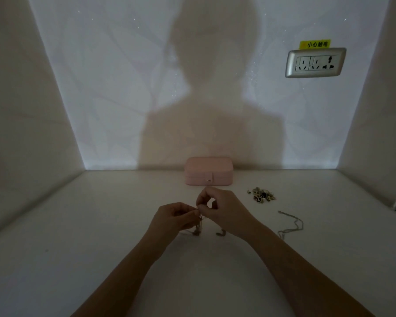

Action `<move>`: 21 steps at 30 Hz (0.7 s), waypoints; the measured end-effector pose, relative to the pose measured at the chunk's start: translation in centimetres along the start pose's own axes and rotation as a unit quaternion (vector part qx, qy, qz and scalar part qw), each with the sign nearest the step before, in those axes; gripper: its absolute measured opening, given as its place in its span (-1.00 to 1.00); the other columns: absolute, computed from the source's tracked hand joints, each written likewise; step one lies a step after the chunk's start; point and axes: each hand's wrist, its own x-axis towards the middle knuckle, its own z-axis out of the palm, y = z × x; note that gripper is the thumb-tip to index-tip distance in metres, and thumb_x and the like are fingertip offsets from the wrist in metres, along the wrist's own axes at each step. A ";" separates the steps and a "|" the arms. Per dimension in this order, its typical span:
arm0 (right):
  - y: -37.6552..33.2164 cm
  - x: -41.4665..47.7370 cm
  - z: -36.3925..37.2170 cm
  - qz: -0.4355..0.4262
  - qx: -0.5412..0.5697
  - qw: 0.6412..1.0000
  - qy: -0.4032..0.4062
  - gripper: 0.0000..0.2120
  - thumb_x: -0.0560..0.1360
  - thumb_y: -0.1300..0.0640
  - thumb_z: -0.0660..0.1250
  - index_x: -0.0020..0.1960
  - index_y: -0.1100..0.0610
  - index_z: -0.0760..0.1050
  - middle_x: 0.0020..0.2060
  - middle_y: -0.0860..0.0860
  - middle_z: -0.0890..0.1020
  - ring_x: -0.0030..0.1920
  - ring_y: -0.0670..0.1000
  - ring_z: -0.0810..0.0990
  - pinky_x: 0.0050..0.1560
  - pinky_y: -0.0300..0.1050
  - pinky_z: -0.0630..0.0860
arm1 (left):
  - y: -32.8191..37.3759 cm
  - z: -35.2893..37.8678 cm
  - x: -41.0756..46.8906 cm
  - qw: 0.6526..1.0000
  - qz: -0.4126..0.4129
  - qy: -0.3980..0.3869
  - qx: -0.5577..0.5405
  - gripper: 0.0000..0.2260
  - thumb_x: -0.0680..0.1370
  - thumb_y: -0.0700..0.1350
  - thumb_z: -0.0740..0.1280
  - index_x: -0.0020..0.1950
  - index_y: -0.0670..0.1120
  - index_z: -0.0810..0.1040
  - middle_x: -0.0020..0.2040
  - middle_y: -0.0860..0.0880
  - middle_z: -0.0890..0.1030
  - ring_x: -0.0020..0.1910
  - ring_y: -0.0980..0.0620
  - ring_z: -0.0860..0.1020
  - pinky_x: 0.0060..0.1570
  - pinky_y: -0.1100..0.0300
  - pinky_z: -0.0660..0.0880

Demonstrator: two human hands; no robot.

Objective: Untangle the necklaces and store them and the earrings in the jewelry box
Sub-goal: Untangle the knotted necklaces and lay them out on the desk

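Observation:
A pink jewelry box (209,170) stands closed against the back wall. In front of it my left hand (173,218) and my right hand (223,210) meet, both pinching a tangled bunch of thin necklaces (199,226) whose ends hang down to the white table (78,236). A small pile of earrings (261,195) lies to the right of the box. One loose silver necklace (292,224) lies on its own on the table, right of my right forearm.
White side walls close in the table on the left and right. A silver socket panel (315,62) with a yellow label sits high on the back wall at the right. My shadow falls across the back wall.

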 end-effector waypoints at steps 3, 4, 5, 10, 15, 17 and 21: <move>0.3 0.0 -0.4 0.003 -0.017 1.000 0.014 -0.97 0.45 0.20 0.36 -0.13 0.09 0.55 -0.22 -0.11 0.60 -0.45 -0.20 0.45 -0.39 -0.40 0.35 | 0.1 0.1 0.0 1.000 0.000 -0.004 0.009 -0.93 0.45 -0.19 0.43 -0.19 -0.19 0.63 -0.27 -0.11 0.68 -0.22 -0.01 0.62 -0.03 0.16 0.56; 0.3 0.0 -0.4 0.003 -0.023 1.000 0.021 -0.97 0.45 0.20 0.36 -0.13 0.09 0.55 -0.22 -0.11 0.60 -0.44 -0.21 0.46 -0.38 -0.41 0.35 | 0.1 0.1 0.0 1.000 0.001 -0.008 0.012 -0.92 0.45 -0.19 0.42 -0.19 -0.19 0.63 -0.28 -0.09 0.67 -0.22 -0.01 0.61 -0.02 0.15 0.56; 0.3 0.0 -0.4 0.003 -0.027 0.999 0.029 -0.97 0.45 0.20 0.36 -0.14 0.09 0.54 -0.23 -0.11 0.60 -0.44 -0.22 0.47 -0.38 -0.41 0.36 | 0.2 0.0 0.0 1.000 0.004 -0.014 0.011 -0.92 0.47 -0.18 0.41 -0.18 -0.20 0.62 -0.28 -0.08 0.66 -0.22 0.00 0.60 -0.01 0.14 0.55; 0.0 0.3 -0.1 0.001 -0.037 0.998 0.054 -0.98 0.46 0.19 0.35 -0.13 0.09 0.55 -0.24 -0.10 0.59 -0.40 -0.28 0.47 -0.35 -0.43 0.34 | 0.6 -0.3 0.0 0.997 0.038 -0.027 -0.067 -0.91 0.52 -0.23 0.32 -0.18 -0.19 0.54 -0.22 -0.08 0.58 -0.16 0.03 0.56 0.04 0.15 0.51; 0.0 0.4 -0.2 0.002 -0.039 0.998 0.055 -0.93 0.49 0.20 0.35 -0.11 0.09 0.60 -0.35 -0.20 0.55 -0.42 -0.25 0.48 -0.34 -0.44 0.34 | 1.1 -0.2 0.1 0.977 0.015 0.008 -0.211 -0.85 0.58 -0.25 0.20 -0.19 -0.20 0.46 -0.26 -0.10 0.62 -0.22 0.02 0.61 -0.14 0.20 0.57; 0.3 0.5 -0.4 0.020 -0.009 0.997 0.069 -0.94 0.50 0.20 0.34 -0.11 0.10 0.58 -0.32 -0.18 0.56 -0.47 -0.20 0.48 -0.37 -0.43 0.35 | 1.4 -0.4 0.3 0.959 -0.001 0.030 -0.281 -0.82 0.60 -0.24 0.16 -0.19 -0.19 0.43 -0.34 -0.07 0.57 -0.37 0.06 0.57 -0.29 0.23 0.58; 0.2 0.7 -0.9 0.075 0.123 0.986 0.082 -0.94 0.53 0.25 0.29 -0.09 0.20 0.54 -0.27 -0.07 0.61 -0.53 -0.15 0.45 -0.47 -0.32 0.34 | 1.8 -1.0 0.3 0.953 -0.020 0.048 -0.297 -0.76 0.62 -0.18 0.15 -0.26 -0.09 0.31 -0.46 0.02 0.36 -0.58 0.16 0.27 -0.60 0.34 0.29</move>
